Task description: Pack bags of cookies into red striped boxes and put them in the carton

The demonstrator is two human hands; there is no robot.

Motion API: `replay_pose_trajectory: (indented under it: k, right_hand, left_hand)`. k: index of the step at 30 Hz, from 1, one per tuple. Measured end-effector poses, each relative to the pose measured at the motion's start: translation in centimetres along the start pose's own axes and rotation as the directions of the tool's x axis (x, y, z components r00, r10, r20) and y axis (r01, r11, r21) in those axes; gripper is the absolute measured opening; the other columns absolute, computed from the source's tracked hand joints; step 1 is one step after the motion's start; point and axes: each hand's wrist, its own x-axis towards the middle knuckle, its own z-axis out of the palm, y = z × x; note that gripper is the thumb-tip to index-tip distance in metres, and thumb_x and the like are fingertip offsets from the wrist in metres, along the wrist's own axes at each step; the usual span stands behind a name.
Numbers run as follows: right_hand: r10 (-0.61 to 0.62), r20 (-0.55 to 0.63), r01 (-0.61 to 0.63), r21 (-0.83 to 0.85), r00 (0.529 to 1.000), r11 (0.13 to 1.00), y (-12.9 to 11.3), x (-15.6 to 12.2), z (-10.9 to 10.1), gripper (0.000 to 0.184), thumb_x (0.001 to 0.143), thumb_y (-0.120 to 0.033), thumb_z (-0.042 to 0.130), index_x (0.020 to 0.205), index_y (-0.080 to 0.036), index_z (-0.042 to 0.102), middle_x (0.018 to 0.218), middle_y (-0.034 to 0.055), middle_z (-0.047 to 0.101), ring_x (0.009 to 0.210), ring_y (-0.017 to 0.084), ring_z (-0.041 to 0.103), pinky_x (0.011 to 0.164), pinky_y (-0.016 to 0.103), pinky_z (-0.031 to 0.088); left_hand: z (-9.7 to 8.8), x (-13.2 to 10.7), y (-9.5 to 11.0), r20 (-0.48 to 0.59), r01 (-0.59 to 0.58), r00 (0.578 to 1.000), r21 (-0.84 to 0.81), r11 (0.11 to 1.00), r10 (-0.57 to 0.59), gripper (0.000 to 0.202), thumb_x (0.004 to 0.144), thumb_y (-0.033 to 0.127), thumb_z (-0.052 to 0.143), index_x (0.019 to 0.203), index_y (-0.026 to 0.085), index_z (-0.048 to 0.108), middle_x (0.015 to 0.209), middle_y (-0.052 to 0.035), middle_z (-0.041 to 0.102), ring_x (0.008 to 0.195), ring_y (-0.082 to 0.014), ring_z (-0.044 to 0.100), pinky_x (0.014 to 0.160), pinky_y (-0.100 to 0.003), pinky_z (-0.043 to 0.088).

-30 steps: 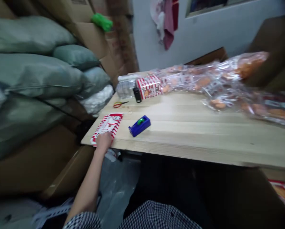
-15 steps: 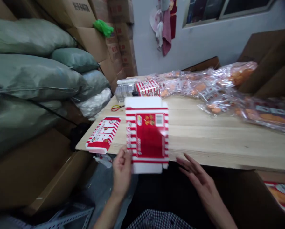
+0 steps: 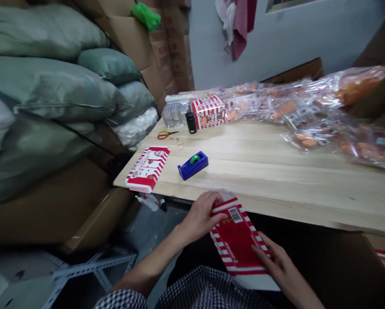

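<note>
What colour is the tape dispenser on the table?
Blue, with a green roll in the dispenser; it shows best in the head view.

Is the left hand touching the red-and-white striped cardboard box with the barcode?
Touching: in the head view, the left hand grips the barcoded box, thumb lying over its red face.

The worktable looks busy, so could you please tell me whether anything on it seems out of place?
Nothing looks spilled. Thin loops, perhaps rubber bands, lie loose near the scissors, and the clear bags sprawl untidily along the far side.
</note>
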Motion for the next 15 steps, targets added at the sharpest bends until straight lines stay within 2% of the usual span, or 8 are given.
replay_pose_trajectory:
  k: [2,3,5,7,9,12,14,15]
  right_hand:
    - [0.004,0.012,-0.003,-0.054,1.0,0.999,1.1,0.3,-0.4,0.053,0.084,-0.058,0.066,0.123,-0.022,0.068,0.126,0.0102,0.07,0.115,0.032,0.066,0.097,0.043,0.056]
    - [0.007,0.04,-0.004,-0.068,0.999,0.998,1.5,0.4,-0.6,0.052,0.084,-0.057,0.066,0.122,-0.022,0.068,0.126,0.0103,0.07,0.113,0.032,0.067,0.096,0.043,0.057]
    - [0.036,0.098,-0.03,-0.07,0.995,0.997,2.0,0.7,-1.2,0.053,0.084,-0.056,0.066,0.124,-0.022,0.067,0.126,0.0098,0.07,0.111,0.031,0.068,0.094,0.043,0.058]
    - [0.08,0.115,-0.074,-0.06,0.99,0.995,2.1,0.9,-1.8,0.056,0.083,-0.056,0.068,0.127,-0.023,0.065,0.128,0.0094,0.069,0.112,0.032,0.068,0.093,0.044,0.058]
    - [0.08,0.105,-0.071,-0.08,0.991,0.994,2.0,1.0,-2.0,0.055,0.083,-0.056,0.068,0.128,-0.024,0.064,0.13,0.0095,0.068,0.115,0.033,0.066,0.094,0.046,0.057]
    - [-0.053,0.121,0.077,-0.208,0.991,0.975,1.9,1.3,-1.3,0.06,0.086,-0.053,0.064,0.14,-0.03,0.054,0.137,0.0101,0.062,0.123,0.033,0.061,0.099,0.048,0.053]
    - [-0.197,0.109,0.225,-0.41,0.974,0.884,2.7,1.6,-0.2,0.087,0.076,-0.054,0.074,0.152,-0.031,0.037,0.144,0.0135,0.053,0.129,0.037,0.054,0.104,0.055,0.046]
    - [-0.275,0.084,0.277,-0.535,0.958,0.799,3.3,1.8,0.4,0.106,0.066,-0.055,0.081,0.155,-0.03,0.029,0.146,0.0163,0.048,0.131,0.042,0.049,0.105,0.06,0.042]
  left_hand:
    - [0.0,0.1,-0.8,0.177,0.101,0.981,-0.117,0.988,-0.08,0.025,0.084,0.038,0.071,0.094,0.017,0.064,0.089,-0.0044,0.067,0.082,-0.0179,0.061,0.077,-0.033,0.052]
    - [0.0,0.2,-1.1,0.298,0.159,0.95,-0.203,0.966,-0.094,0.026,0.083,0.039,0.072,0.094,0.016,0.065,0.088,-0.004,0.069,0.08,-0.0173,0.063,0.076,-0.032,0.053]
    - [-0.2,0.4,-1.8,0.558,0.302,0.829,-0.382,0.874,-0.042,0.031,0.081,0.042,0.073,0.1,0.017,0.069,0.092,-0.0043,0.073,0.081,-0.0185,0.067,0.076,-0.033,0.055]
    - [-0.4,0.7,-2.2,0.719,0.445,0.693,-0.484,0.753,0.052,0.038,0.078,0.046,0.075,0.105,0.019,0.071,0.093,-0.0044,0.075,0.083,-0.022,0.071,0.077,-0.036,0.058]
    - [-0.2,1.0,-2.4,0.798,0.569,0.598,-0.492,0.659,0.079,0.043,0.07,0.05,0.08,0.1,0.02,0.074,0.088,-0.0036,0.076,0.082,-0.0254,0.073,0.076,-0.039,0.059]
    - [0.9,1.4,-2.9,0.851,0.743,0.524,-0.434,0.51,-0.039,0.043,0.062,0.053,0.084,0.089,0.02,0.075,0.081,-0.0034,0.076,0.08,-0.0282,0.074,0.076,-0.043,0.06]
    - [2.1,1.7,-3.5,0.848,0.816,0.511,-0.427,0.39,-0.142,0.042,0.06,0.052,0.085,0.084,0.019,0.074,0.078,-0.0046,0.076,0.08,-0.0294,0.074,0.078,-0.047,0.06]
    - [2.8,1.9,-3.8,0.836,0.831,0.517,-0.438,0.342,-0.184,0.043,0.059,0.051,0.086,0.083,0.018,0.073,0.077,-0.0056,0.076,0.081,-0.0301,0.074,0.078,-0.048,0.06]
